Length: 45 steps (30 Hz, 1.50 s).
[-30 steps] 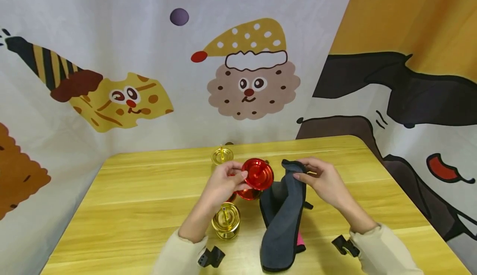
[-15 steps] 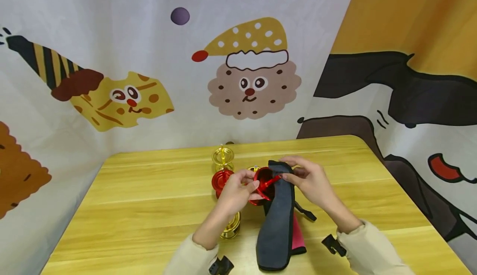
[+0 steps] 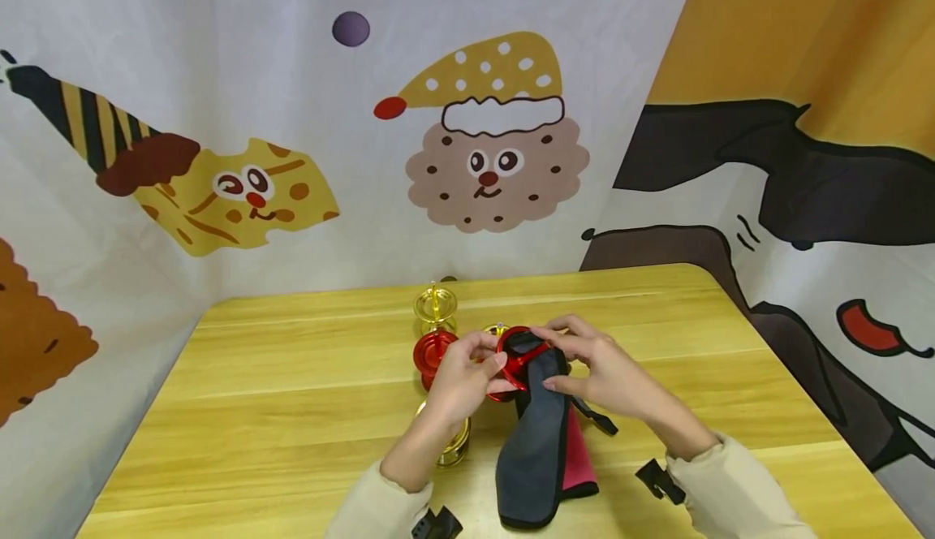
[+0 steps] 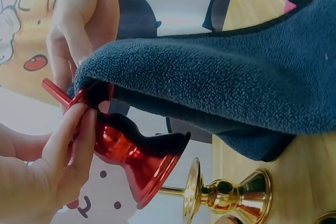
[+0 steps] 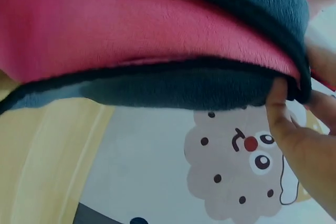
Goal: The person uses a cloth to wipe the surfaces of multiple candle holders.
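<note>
My left hand (image 3: 467, 372) pinches a shiny red candlestick (image 4: 126, 153) by its dish rim; it is tilted, its thin spike (image 4: 55, 92) pointing toward my right hand and its flared base turned away. My right hand (image 3: 595, 364) grips the upper end of a grey cloth (image 3: 536, 433) with black edging, and its fingers press the cloth onto the dish, beside the spike. The cloth hangs down from there, its pink side (image 5: 173, 30) showing in the right wrist view. Part of the red dish is covered by cloth and fingers.
On the wooden table (image 3: 292, 409) stand a gold candlestick (image 3: 435, 305) at the back, a red one (image 3: 434, 352) before it, and a gold one (image 3: 454, 446) partly behind my left hand. Another gold one (image 3: 497, 331) shows behind the held candlestick. A printed curtain (image 3: 292, 52) hangs behind.
The red candlestick has moved right and tipped toward the cloth. My right hand has brought the cloth left onto its dish, and its fingers now reach over the rim.
</note>
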Available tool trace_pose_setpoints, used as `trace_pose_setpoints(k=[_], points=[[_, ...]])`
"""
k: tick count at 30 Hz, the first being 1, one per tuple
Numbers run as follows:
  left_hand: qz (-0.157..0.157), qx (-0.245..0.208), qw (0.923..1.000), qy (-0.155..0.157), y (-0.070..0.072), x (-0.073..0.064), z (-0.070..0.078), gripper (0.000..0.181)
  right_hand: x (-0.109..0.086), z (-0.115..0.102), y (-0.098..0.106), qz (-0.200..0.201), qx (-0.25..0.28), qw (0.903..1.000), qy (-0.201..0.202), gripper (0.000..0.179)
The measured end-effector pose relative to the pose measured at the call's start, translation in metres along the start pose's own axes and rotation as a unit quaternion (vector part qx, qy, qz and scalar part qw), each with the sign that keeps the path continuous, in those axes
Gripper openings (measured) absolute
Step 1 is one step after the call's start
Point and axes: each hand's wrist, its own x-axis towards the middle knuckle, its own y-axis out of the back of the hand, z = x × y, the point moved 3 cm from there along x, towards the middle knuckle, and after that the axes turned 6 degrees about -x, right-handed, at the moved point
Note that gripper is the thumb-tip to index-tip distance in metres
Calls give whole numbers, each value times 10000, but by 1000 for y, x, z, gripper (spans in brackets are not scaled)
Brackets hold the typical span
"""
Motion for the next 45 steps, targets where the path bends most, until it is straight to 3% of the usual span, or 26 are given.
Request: trace_pose_setpoints(k=[5,10,16,21,24,27,37,45], points=[[-59,-27,10000,-28,-1,1,-1,17,1,2,-6,459,30,9989,24,51],[-131,-126,9998,-1,-1,2,-3,16,1,4,-12,814,284,9959,-262,43],[-130,-199,9997,70,-1,4,-7,19,-1,6,-16,896,806,9907,-632,36],[-267,-408,9985,258,2,3,-9,28,-1,11,-17,985,1162,9869,-535,34],[-429,-529,9972,301,2,1,-8,35,-2,13,-17,967,1317,9850,-560,32],[-473,-551,9970,269,1,0,-8,39,-2,14,-16,800,1414,9831,-840,31],[-198,-518,9981,265,-2,2,-12,36,-4,16,-5,394,2105,9676,-1341,32],[-112,-551,9982,213,-1,3,-16,32,-9,11,16,300,2613,9560,-1297,31]])
